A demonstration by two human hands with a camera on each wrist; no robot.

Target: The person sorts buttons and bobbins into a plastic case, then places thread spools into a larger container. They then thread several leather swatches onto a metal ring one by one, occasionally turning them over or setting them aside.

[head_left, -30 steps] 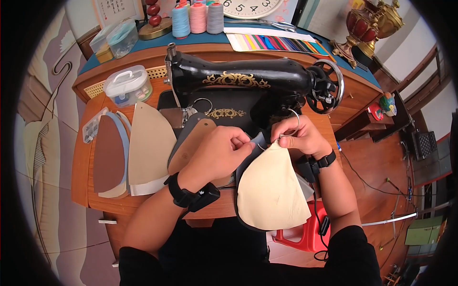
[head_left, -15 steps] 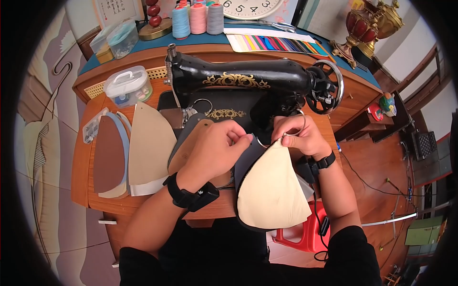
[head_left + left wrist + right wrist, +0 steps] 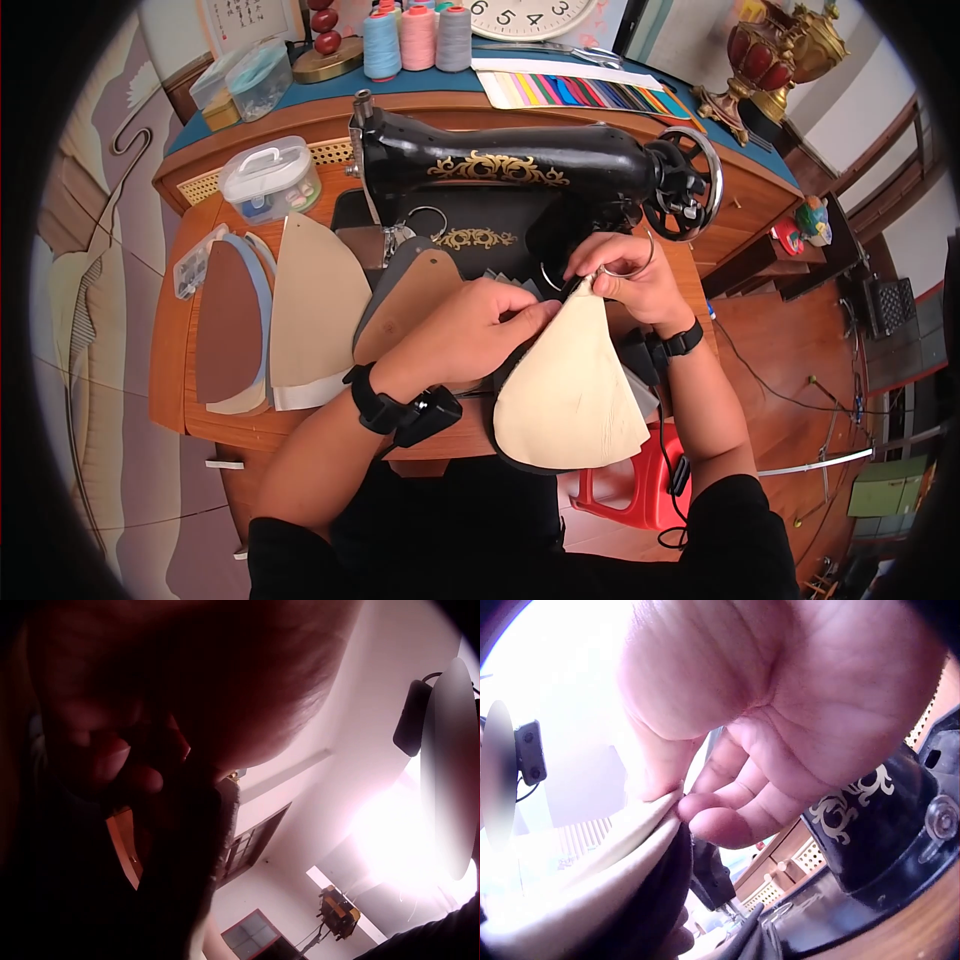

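In the head view, my right hand (image 3: pixel 635 285) pinches the narrow top of a cream leather swatch (image 3: pixel 565 400), which hangs wide end down with a dark layer behind it. A thin metal ring (image 3: pixel 650 250) passes by the right fingers at that tip. My left hand (image 3: pixel 480 325) has its thumb and fingers at the swatch's upper left edge, gripping the layers there; its fingertips are partly hidden. Up close in the right wrist view, the thumb and fingers press the cream layers (image 3: pixel 641 844) together over dark material. The left wrist view is mostly dark, with curled fingers (image 3: pixel 101 761).
A black sewing machine (image 3: pixel 500 160) stands just behind the hands. Left on the table lie brown (image 3: pixel 232 325) and beige (image 3: pixel 315 310) swatches, a tan swatch (image 3: pixel 415 300) on a second ring (image 3: pixel 430 215), and a clear lidded box (image 3: pixel 268 180). A red stool (image 3: pixel 640 490) stands below.
My left hand has moved right to the cream swatch's edge, and the dark blue-grey piece by its fingertips has swung behind it. The cream swatch has turned slightly, and the ring has shifted right.
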